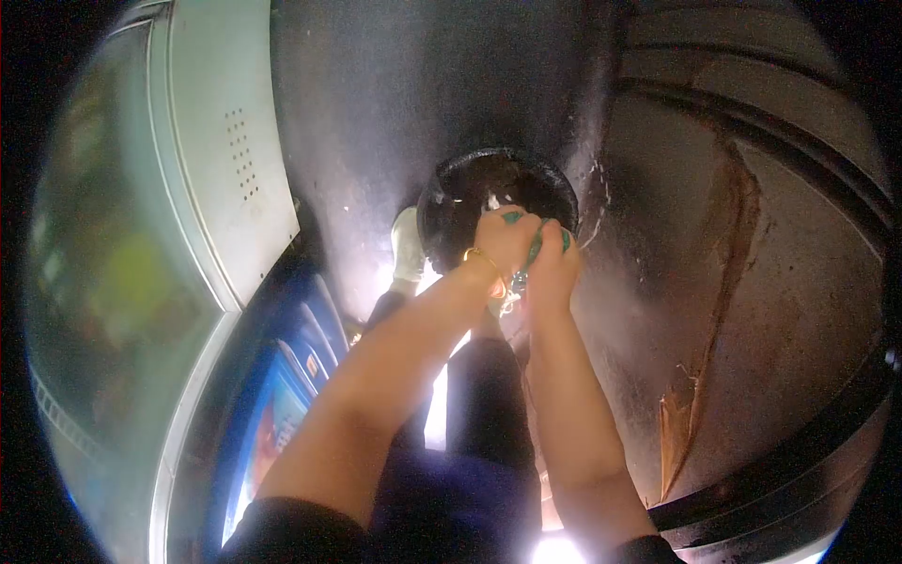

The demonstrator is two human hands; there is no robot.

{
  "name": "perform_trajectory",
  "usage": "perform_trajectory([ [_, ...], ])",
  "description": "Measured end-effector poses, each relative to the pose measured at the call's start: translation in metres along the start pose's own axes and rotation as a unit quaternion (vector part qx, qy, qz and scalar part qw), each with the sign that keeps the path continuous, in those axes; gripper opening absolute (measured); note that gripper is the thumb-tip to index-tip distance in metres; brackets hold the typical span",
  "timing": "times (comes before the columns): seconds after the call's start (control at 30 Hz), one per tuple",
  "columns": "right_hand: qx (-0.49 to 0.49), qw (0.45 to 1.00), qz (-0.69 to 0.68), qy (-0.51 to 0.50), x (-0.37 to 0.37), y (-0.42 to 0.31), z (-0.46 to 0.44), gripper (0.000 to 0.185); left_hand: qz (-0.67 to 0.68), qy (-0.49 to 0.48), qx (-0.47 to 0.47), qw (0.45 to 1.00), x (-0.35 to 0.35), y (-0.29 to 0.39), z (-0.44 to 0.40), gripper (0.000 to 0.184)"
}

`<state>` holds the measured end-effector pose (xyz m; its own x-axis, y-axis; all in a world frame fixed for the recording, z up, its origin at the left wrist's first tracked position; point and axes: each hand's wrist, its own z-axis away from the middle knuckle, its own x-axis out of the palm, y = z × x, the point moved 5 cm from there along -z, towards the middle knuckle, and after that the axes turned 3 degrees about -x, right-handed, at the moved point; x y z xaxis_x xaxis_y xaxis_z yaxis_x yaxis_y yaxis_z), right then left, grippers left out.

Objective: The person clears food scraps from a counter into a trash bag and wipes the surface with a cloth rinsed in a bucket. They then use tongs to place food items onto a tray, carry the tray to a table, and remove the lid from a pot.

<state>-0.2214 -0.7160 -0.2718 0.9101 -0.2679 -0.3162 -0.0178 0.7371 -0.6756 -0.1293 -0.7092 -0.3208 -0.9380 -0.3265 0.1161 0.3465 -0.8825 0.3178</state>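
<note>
My left hand (507,237) and my right hand (556,268) are pressed together over the near side of a round black bucket (451,167). Both have their fingers closed round a small green item (535,247), perhaps a cloth; bits of it show between the fingers. Most of it is hidden. Bright, glinting spots show just below the hands. The inside of the bucket is dark, with a few pale reflections. A thin gold bracelet (484,254) is on my left wrist.
A pale shoe (407,246) stands on the dark floor (376,94) left of the bucket. A white-framed cabinet with glass (211,122) fills the left side, a blue panel (282,385) below it. A large brown, stained surface with dark curved edges (799,273) lies on the right.
</note>
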Motion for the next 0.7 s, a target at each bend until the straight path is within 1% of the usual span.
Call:
perform_trajectory([
  [0.03,0.000,1.000,0.000,-0.001,0.001,-0.003,0.000,0.029,-0.012,0.000,0.001,1.000,0.000,0.002,0.001,0.020],
  [0.1,0.135,0.984,-0.114,0.011,0.003,0.004,0.003,0.026,-0.025,0.000,0.003,1.000,-0.001,0.007,0.005,0.017],
  [0.13,0.135,0.984,-0.115,0.011,0.003,0.002,0.007,0.026,-0.134,0.047,0.081,0.986,-0.003,0.016,0.012,0.015],
  [0.17,0.148,0.974,-0.170,0.006,0.003,0.001,0.013,0.026,-0.241,0.094,0.159,0.953,-0.004,0.025,0.021,0.014],
  [0.2,0.160,0.961,-0.226,0.000,0.003,0.000,0.019,0.026,-0.242,0.095,0.161,0.952,-0.003,0.025,0.032,0.014],
  [0.23,0.159,0.961,-0.228,-0.002,0.000,-0.001,0.022,0.026,-0.223,0.108,0.237,0.939,-0.001,0.030,0.050,0.013],
  [0.27,0.238,0.916,-0.319,-0.034,0.000,0.004,0.027,0.027,-0.202,0.119,0.313,0.920,0.000,0.037,0.067,0.012],
  [0.3,0.314,0.856,-0.405,-0.063,-0.001,0.008,0.035,0.029,-0.204,0.117,0.314,0.920,0.001,0.043,0.070,0.012],
  [0.33,0.312,0.856,-0.407,-0.062,-0.010,0.010,0.040,0.029,-0.219,0.086,0.343,0.909,0.006,0.047,0.085,0.012],
  [0.4,0.345,0.792,-0.476,-0.165,-0.016,0.021,0.054,0.027,-0.248,0.025,0.405,0.880,0.012,0.056,0.111,0.012],
  [0.43,0.293,0.836,-0.421,-0.196,-0.026,0.037,0.058,0.034,-0.263,-0.005,0.431,0.863,0.012,0.060,0.124,0.012],
  [0.47,0.292,0.835,-0.424,-0.196,-0.030,0.031,0.063,0.034,-0.277,-0.035,0.456,0.845,0.016,0.065,0.133,0.012],
  [0.63,0.226,0.835,-0.340,-0.370,-0.042,-0.049,0.100,0.039,-0.337,-0.191,0.558,0.734,0.027,0.064,0.204,0.012],
  [0.7,0.196,0.826,-0.300,-0.434,-0.044,-0.065,0.112,0.041,-0.354,-0.252,0.590,0.681,0.024,0.065,0.224,0.012],
])
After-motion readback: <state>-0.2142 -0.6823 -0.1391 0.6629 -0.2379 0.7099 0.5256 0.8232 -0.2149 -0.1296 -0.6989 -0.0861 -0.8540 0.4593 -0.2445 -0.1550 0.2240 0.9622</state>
